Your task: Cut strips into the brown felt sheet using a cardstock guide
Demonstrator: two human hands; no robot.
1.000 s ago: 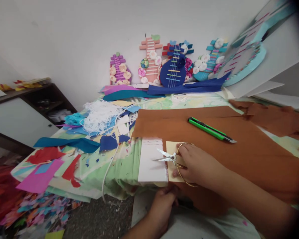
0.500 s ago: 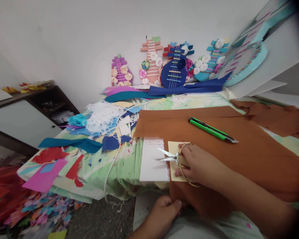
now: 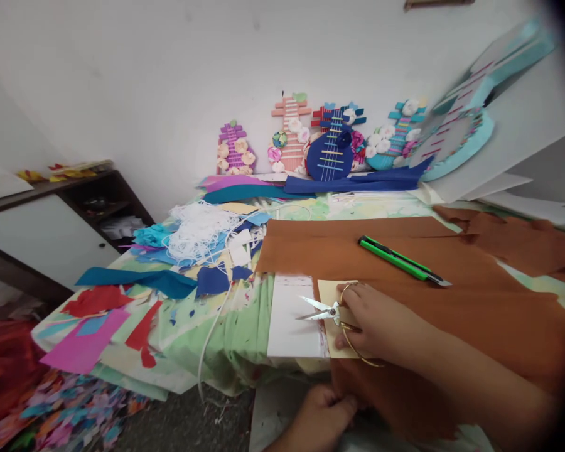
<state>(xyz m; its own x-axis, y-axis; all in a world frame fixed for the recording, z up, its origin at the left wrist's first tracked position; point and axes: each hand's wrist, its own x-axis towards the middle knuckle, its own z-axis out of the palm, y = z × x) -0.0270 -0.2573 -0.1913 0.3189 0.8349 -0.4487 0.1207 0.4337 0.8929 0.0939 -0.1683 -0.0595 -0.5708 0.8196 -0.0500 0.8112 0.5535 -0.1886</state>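
Observation:
My right hand [image 3: 374, 320] holds a pair of scissors [image 3: 328, 311] by gold-coloured loop handles. Their blades stand apart and point left. Under that hand lies a cream card [image 3: 327, 290], resting on a large brown sheet [image 3: 456, 326], cloth or paper. A white board [image 3: 292, 320] shows just left of the card, beneath the blade tips. Below the table edge, my left hand [image 3: 322, 417] pinches the left edge of the brown sheet's hanging part between thumb and fingers. A green utility knife [image 3: 400, 260] lies on the sheet with its blade out.
White string [image 3: 200, 232] is heaped among blue scraps at the left. Red scraps [image 3: 94, 300] and a pink sheet [image 3: 85, 345] lie nearer. Decorated lute shapes [image 3: 330, 147] lean on the wall. Crumpled brown pieces [image 3: 522, 232] lie right. A cabinet [image 3: 47, 235] stands left.
The view has tilted up slightly, so the table sits lower in the picture. My left hand has shifted a little right with the sheet's edge. My right hand still holds the scissors with blades apart.

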